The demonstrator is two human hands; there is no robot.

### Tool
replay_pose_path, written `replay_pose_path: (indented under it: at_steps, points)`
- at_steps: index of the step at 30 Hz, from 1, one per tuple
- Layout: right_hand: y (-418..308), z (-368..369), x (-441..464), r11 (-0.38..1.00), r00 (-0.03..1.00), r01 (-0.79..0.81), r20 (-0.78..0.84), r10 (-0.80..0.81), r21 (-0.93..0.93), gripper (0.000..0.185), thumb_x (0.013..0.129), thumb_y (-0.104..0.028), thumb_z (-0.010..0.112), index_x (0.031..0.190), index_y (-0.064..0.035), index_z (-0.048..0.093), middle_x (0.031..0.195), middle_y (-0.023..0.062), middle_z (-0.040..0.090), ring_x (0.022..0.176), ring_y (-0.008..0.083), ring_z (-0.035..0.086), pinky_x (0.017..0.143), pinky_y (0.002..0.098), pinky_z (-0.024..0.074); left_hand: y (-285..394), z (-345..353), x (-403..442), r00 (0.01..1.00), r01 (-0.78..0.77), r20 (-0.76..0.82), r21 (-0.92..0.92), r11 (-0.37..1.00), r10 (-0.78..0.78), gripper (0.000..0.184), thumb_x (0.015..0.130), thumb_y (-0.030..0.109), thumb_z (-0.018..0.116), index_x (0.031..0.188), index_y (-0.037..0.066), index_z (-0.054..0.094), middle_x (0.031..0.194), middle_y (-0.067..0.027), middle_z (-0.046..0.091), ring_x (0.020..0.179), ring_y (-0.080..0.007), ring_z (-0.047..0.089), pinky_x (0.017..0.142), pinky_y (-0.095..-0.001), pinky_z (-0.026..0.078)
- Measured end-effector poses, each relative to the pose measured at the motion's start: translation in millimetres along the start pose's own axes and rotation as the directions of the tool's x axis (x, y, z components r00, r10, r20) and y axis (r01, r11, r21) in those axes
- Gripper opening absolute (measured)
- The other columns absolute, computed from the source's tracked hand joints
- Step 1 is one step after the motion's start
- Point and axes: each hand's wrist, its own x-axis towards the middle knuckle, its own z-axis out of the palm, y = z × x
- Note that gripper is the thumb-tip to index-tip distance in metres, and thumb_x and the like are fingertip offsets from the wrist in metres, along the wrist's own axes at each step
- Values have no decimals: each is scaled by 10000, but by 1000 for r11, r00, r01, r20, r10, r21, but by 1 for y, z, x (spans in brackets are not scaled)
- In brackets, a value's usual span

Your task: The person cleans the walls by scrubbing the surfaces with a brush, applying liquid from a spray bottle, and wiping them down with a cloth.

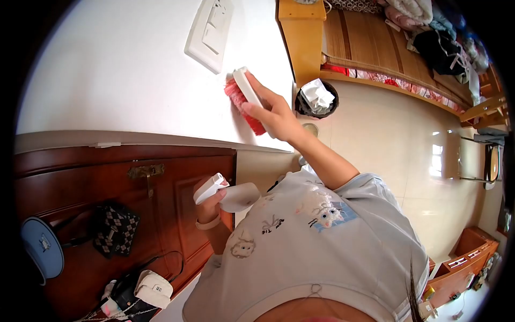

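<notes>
My right hand [271,112] is closed around the white back of a scrubbing brush [248,88]. The brush's red bristles face the white wall [134,80] and appear to touch it, just below a white switch panel [213,35]. Lower and to the left, my left hand [215,203] grips a white spray bottle [240,197] by its neck, close to my shirt. Its spray head points toward the left, and some of my fingers are hidden behind it.
A brown wooden door [182,204] with a handle is at the left, hung with bags [115,228] and a blue cap [43,249]. A waste bin [316,99] with paper stands by the wall corner. Beyond it is a bed [375,45] holding piled clothes.
</notes>
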Motion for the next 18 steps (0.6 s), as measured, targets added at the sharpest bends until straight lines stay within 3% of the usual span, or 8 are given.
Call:
replay_pose_path:
  at_steps: [4,7,8,9,12,13,15,18]
  points:
    - [-6,8,-23,796,895,443,256,-366,-412,694,806,-265,631,1370,-46,292,1022,160,578,888,175,564,796,293,449,1,-1,0,1000,-24,-14,-20,1000,24,214,639,45,600,842,-21,598,801,-61,588,732,-142,532,688,-257,413]
    - [9,2,9,964,972,236,54,-231,-126,687,810,-283,622,1363,-33,302,997,156,585,862,169,563,780,293,450,-3,-1,-2,999,-9,-33,-65,998,7,218,628,26,603,842,-17,600,797,-59,588,735,-143,535,686,-258,417]
    - [5,-7,15,994,999,42,38,-38,-103,677,819,-302,608,1355,-17,308,1015,151,588,862,162,564,785,287,451,-3,0,-6,999,-6,-38,-67,998,4,218,628,26,603,842,-17,600,797,-59,588,735,-143,535,686,-258,417]
    - [-8,-5,14,990,1000,4,19,-1,-144,632,836,-181,574,1367,-6,280,1042,93,563,849,133,542,759,271,454,-1,3,-7,999,8,-49,-45,999,-10,221,620,39,601,835,-5,577,799,-54,564,706,-126,497,648,-246,383]
    - [-19,2,-9,823,973,232,137,-188,-518,662,810,-257,617,1343,6,326,931,134,568,853,167,541,801,283,421,-3,5,-11,997,18,-79,-16,1000,-19,222,619,44,609,834,-2,580,798,-51,566,710,-126,503,647,-244,385]
    - [-16,7,-16,815,955,298,150,-257,-497,673,797,-278,628,1337,4,340,904,151,564,875,188,539,835,289,400,-4,4,-12,995,14,-97,-5,1000,-15,220,627,36,619,841,-12,607,795,-54,592,743,-143,547,684,-254,420]
    - [6,1,-1,827,939,325,50,-341,-459,670,792,-357,598,1335,-42,365,741,145,517,682,235,538,656,320,433,-8,3,-12,994,35,-103,-29,999,-38,230,620,48,628,842,-10,608,799,-56,596,744,-142,550,686,-254,422]
    - [14,-7,25,915,965,193,-102,-243,-355,633,801,-337,592,1325,-48,386,746,147,517,602,231,534,602,317,446,-13,3,-14,992,53,-108,-55,997,-59,250,609,70,641,844,-8,611,803,-60,603,745,-141,555,689,-253,425]
